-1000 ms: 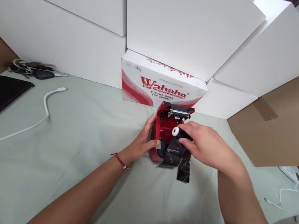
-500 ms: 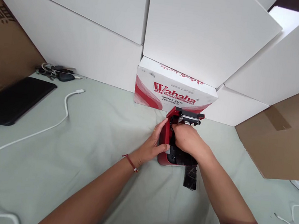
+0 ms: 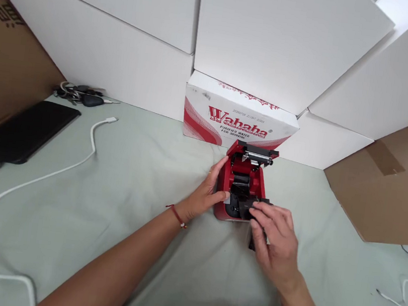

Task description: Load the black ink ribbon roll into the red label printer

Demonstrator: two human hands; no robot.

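Observation:
A small red label printer (image 3: 222, 185) stands on the cloth with its lid (image 3: 256, 152) raised at the back. Inside lies a black roll (image 3: 241, 179), from which a black strip (image 3: 245, 208) runs forward over the front edge and hangs down. My left hand (image 3: 208, 196) grips the printer's left side, thumb over the rim and fingers along the outer wall. At the front right, my right hand (image 3: 275, 237) has its fingertips closed on the black strip; part of the strip is hidden behind the fingers.
A Wahaha water carton (image 3: 238, 120) stands right behind the printer, against white panels (image 3: 278, 42). Leftward are a white cable (image 3: 35, 181), keys (image 3: 83, 95) and a black flat object (image 3: 30, 130). A cardboard box (image 3: 383, 191) borders the right.
My right hand has come out of the printer's inside and moved toward me to the strip at the front. The roll now shows. My left hand keeps its hold.

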